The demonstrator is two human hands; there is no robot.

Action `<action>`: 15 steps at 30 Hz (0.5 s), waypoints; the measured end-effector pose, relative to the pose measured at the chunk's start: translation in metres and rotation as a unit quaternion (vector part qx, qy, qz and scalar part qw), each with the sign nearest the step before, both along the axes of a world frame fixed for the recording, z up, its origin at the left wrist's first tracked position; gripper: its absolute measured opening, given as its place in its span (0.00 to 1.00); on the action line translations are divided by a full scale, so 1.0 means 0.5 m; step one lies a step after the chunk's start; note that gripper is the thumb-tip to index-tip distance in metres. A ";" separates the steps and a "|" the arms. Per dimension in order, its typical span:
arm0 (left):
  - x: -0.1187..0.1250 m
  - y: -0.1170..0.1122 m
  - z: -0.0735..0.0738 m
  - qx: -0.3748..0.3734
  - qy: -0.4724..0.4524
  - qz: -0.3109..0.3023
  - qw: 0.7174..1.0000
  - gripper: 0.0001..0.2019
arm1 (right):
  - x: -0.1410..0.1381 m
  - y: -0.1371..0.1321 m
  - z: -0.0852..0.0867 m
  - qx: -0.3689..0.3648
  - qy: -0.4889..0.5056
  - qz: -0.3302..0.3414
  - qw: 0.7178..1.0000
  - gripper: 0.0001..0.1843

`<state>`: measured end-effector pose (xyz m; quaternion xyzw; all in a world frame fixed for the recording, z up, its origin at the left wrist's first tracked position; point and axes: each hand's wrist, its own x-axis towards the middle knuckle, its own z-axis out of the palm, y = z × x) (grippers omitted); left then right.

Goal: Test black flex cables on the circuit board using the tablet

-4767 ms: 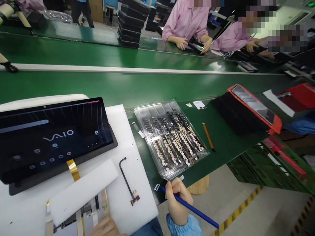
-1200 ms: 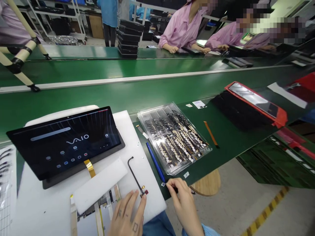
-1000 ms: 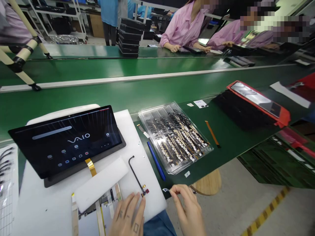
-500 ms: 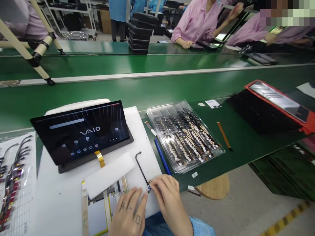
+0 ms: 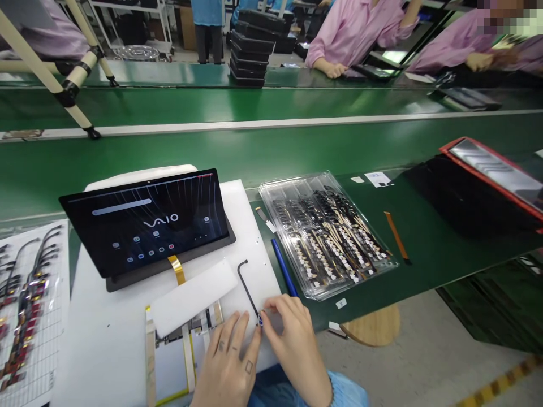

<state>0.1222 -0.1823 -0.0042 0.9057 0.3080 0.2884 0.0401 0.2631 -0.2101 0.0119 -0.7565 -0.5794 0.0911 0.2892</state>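
A thin black flex cable (image 5: 248,287) with a hooked far end lies on the white foam pad (image 5: 97,339). The thumb and forefinger of my right hand (image 5: 292,336) pinch its near end, where a small blue-and-white part shows. My left hand (image 5: 231,362) rests palm down with fingers stretched out, its index fingertip close to that end; whether it touches is hard to see. Left of it lies an opened device (image 5: 172,364) with a grey battery and a circuit board. A white foam strip (image 5: 193,297) partly covers that device. A gold ribbon (image 5: 176,268) runs from under the lit tablet (image 5: 148,223) toward the strip.
A clear plastic tray (image 5: 311,291) of many flex cables stands to the right, beside a blue pen-like tool (image 5: 283,265). An orange ribbon (image 5: 396,234) lies farther right. A sheet with cables (image 5: 36,316) is at far left. People in pink work across the green bench (image 5: 169,150).
The right thumb and forefinger have closed in on the cable's near end, turning the small part and covering more of it. The whole view has shifted slightly.
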 end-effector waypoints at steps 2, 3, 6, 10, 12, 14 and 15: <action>-0.001 0.002 0.001 0.002 0.005 -0.003 1.000 0.16 | 0.008 0.005 -0.004 0.013 0.010 -0.007 1.000 0.05; -0.002 0.002 0.002 0.002 0.006 -0.005 1.000 0.16 | 0.012 0.007 -0.005 0.021 0.014 -0.007 1.000 0.05; -0.003 0.003 0.002 -0.001 0.000 -0.002 1.000 0.17 | 0.022 0.009 -0.004 0.043 0.019 0.002 0.999 0.09; 0.000 0.002 0.003 -0.005 -0.017 0.005 1.000 0.16 | 0.022 0.004 0.006 0.055 0.018 0.026 0.998 0.13; 0.000 0.000 0.004 -0.008 -0.017 0.009 1.000 0.16 | 0.021 -0.002 0.012 0.058 0.016 0.043 0.997 0.14; -0.005 -0.001 0.004 -0.010 -0.014 0.006 1.000 0.16 | 0.022 -0.010 0.018 0.056 0.017 0.071 0.996 0.12; -0.009 -0.002 0.004 -0.011 -0.008 -0.002 1.000 0.16 | 0.024 -0.014 0.019 0.053 0.016 0.088 0.995 0.11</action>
